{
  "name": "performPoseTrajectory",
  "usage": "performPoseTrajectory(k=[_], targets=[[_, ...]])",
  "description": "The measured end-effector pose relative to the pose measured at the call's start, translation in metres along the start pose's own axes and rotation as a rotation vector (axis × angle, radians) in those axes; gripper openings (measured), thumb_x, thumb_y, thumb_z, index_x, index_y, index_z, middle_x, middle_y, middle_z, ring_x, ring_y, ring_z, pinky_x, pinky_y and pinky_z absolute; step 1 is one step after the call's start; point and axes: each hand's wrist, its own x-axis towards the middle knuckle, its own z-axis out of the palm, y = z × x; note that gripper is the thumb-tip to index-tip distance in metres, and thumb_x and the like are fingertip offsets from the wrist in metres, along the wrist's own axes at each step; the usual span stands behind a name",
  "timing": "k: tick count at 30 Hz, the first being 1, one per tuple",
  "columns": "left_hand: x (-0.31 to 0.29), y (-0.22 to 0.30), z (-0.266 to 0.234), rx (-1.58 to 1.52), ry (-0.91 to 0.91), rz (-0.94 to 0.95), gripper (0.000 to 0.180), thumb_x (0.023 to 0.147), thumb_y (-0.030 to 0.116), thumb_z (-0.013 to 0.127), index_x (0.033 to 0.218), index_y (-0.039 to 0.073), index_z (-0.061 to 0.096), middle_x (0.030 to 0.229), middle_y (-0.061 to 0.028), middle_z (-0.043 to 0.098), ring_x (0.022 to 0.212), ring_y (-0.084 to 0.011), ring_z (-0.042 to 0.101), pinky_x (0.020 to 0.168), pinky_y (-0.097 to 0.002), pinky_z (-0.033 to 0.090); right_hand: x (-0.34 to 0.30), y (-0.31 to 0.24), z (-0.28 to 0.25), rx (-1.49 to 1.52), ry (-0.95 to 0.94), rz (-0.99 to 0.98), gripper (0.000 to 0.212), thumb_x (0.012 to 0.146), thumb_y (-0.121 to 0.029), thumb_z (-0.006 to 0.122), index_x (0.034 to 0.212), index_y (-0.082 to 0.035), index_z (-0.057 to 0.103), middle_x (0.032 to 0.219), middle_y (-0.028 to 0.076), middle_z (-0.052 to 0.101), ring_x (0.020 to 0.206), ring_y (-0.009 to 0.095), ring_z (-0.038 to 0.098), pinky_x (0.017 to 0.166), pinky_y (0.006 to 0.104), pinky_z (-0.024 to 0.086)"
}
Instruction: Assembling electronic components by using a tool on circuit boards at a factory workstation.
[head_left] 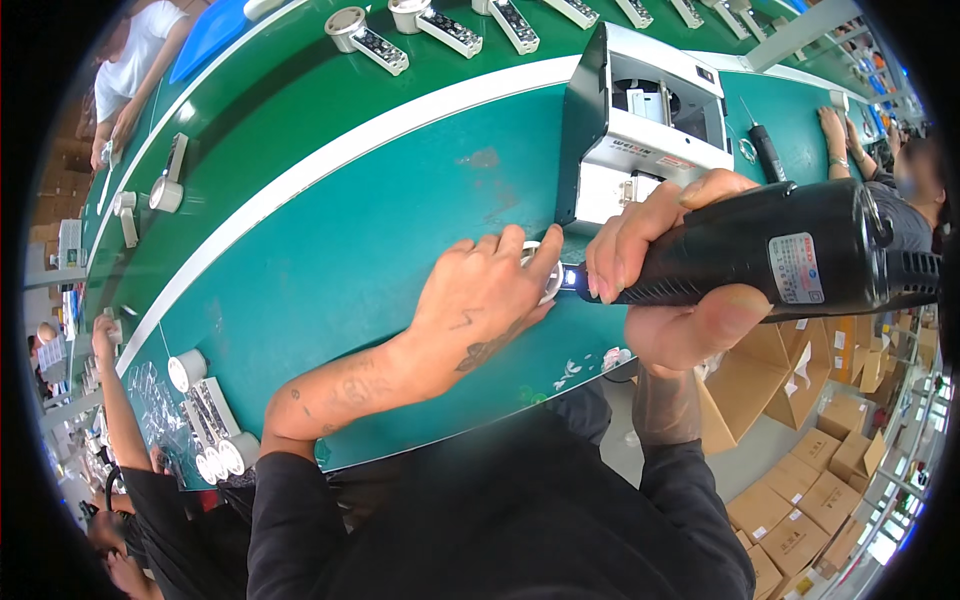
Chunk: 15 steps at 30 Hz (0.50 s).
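Observation:
Gripped in my right hand (660, 260) is a black electric screwdriver (720, 245), lying almost level with its body toward the right. A small light glows at its front end, right beside a white round plastic part (552, 270). My left hand (485, 285) is closed around that part and steadies it over the green work mat. Fingers cover much of the part, and I cannot tell whether the driver's tip touches it. Just beyond my hands stands a grey-and-black metal screw feeder (640, 130) with an opening in its top.
Several white fan-like units (450, 32) line the green conveyor (290, 90) at the back. More white round parts (187, 370) and clear plastic bags lie at the left. A thin black screwdriver (768, 152) rests right of the feeder. Cardboard boxes (800, 500) fill the lower right. Co-workers sit on both sides.

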Motion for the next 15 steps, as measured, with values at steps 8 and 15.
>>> performPoseTrajectory(k=[8, 15], targets=[[0.004, -0.005, 0.0, -0.008, -0.012, 0.039, 0.063, 0.087, 0.033, 0.084, 0.141, 0.008, 0.062, 0.097, -0.0119, 0.065, 0.081, -0.0251, 0.072, 0.068, -0.0362, 0.056, -0.011, 0.006, -0.006, 0.034, -0.07, -0.049, 0.088, 0.085, -0.079, 0.073, 0.121, -0.004, 0.044, 0.07, 0.008, 0.056, 0.052, 0.02, 0.057, 0.047, 0.0343, 0.05], [-0.019, -0.034, -0.048, -0.067, 0.001, 0.143, 0.049, 0.088, 0.034, 0.084, 0.129, 0.015, 0.067, 0.095, -0.015, 0.07, 0.077, -0.0311, 0.073, 0.066, -0.0424, 0.056, -0.003, -0.001, -0.035, 0.567, 0.018, -0.171, 0.078, 0.1, -0.08, 0.051, 0.125, -0.007, 0.046, 0.065, 0.007, 0.052, 0.044, 0.017, 0.05, 0.041, 0.0305, 0.046]])
